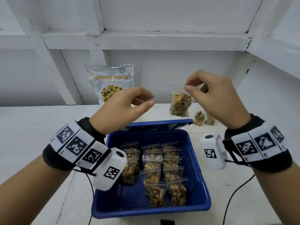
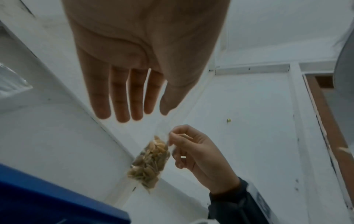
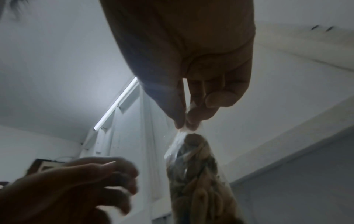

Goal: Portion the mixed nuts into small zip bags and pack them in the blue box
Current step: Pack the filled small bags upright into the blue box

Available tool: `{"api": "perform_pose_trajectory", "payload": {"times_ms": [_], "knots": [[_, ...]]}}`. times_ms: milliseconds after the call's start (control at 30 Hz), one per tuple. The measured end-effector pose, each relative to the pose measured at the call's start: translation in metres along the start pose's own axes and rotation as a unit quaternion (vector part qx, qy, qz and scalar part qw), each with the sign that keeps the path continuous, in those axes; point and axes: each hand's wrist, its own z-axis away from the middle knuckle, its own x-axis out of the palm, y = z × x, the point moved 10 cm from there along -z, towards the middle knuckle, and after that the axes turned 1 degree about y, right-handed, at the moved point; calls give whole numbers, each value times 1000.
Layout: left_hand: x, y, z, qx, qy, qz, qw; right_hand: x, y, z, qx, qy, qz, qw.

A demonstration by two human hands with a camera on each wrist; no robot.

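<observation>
My right hand (image 1: 188,86) pinches the top corner of a small clear zip bag of mixed nuts (image 1: 180,103), which hangs in the air behind the blue box (image 1: 198,164). The pinch shows close up in the right wrist view (image 3: 184,125), with the zip bag (image 3: 197,181) dangling below it. My left hand (image 1: 146,101) hovers empty to the bag's left, fingers loosely extended (image 2: 122,112); the zip bag (image 2: 149,163) hangs beyond them. Several filled zip bags (image 1: 154,169) lie in rows inside the box.
A large silver MIXED NUTS pouch (image 1: 110,83) stands against the white wall at the back left. Two small filled bags (image 1: 203,118) lie on the white table right of the box's open lid (image 1: 159,123). Black cables (image 1: 233,197) trail from both wrists.
</observation>
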Motion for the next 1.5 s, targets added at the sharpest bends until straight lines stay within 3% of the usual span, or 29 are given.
{"api": "perform_pose_trajectory", "payload": {"times_ms": [133,333,733,1033,1167,1367,1500], "knots": [[-1,9,4,22,35,84,996,17,-21,16,17,-52,-74,996],[6,10,12,40,21,83,996,39,-24,30,49,-91,-142,984],[2,3,17,36,75,59,995,48,-13,36,71,-92,-176,977],[6,-6,17,11,54,113,992,43,-15,37,57,-46,-172,982],[10,-1,18,34,45,94,994,44,-19,38,52,-50,-170,983],[5,6,21,75,83,50,992,53,-22,42,61,-76,-196,976],[8,6,23,67,78,63,993,50,-29,42,36,-69,-173,982]]}}
